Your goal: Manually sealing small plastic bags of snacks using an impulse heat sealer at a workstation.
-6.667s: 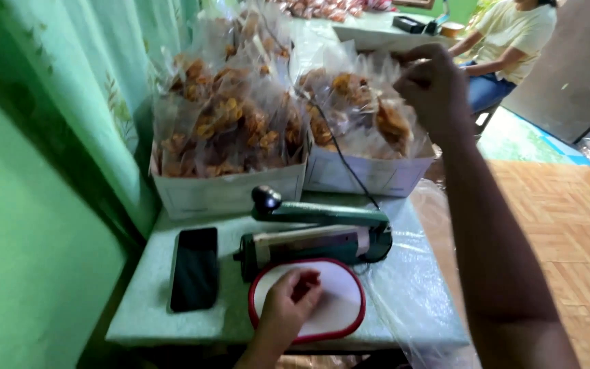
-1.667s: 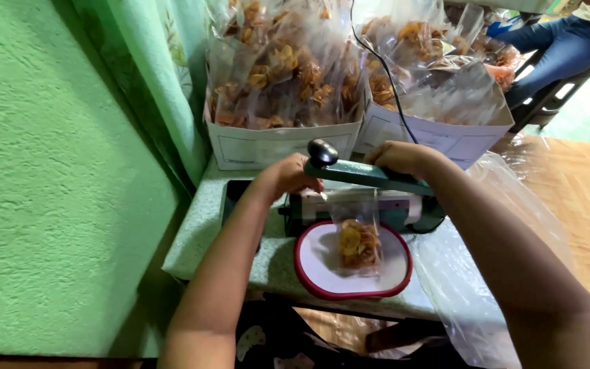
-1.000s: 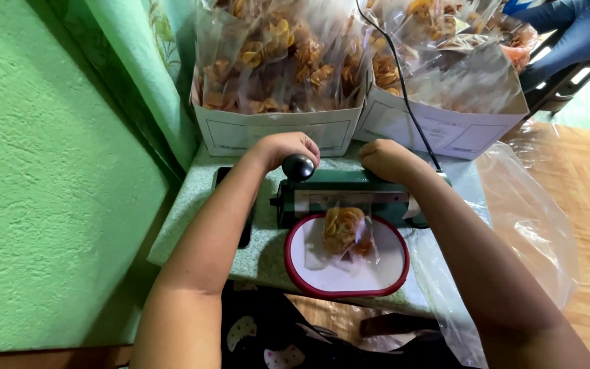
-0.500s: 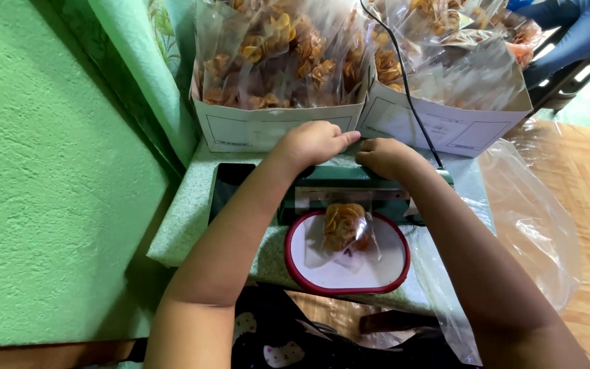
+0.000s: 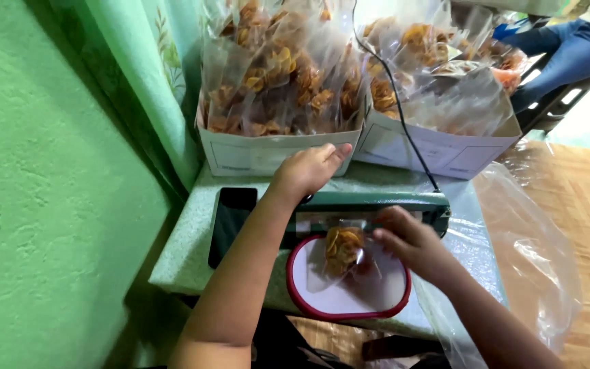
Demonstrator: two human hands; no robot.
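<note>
My left hand [image 5: 305, 172] presses down on the knob end of the green heat sealer's arm [image 5: 367, 202], which lies lowered. A small clear bag of orange chips [image 5: 341, 250] has its top edge under the sealer bar and rests on a white plate with a red rim [image 5: 322, 307]. My right hand [image 5: 404, 238] holds the right side of that bag by the sealer.
Two white boxes [image 5: 268, 156] [image 5: 438, 152] packed with filled chip bags stand behind the sealer. A black phone [image 5: 230, 222] lies to the left. A black cord [image 5: 404, 116] runs back. A large clear plastic bag [image 5: 534, 253] hangs at the right. A seated person's legs [image 5: 568, 51] are at the top right. A green wall is on the left.
The sealer arm has come down from raised to lowered under my left hand. My right hand has moved from the sealer body to the bag of chips on the plate.
</note>
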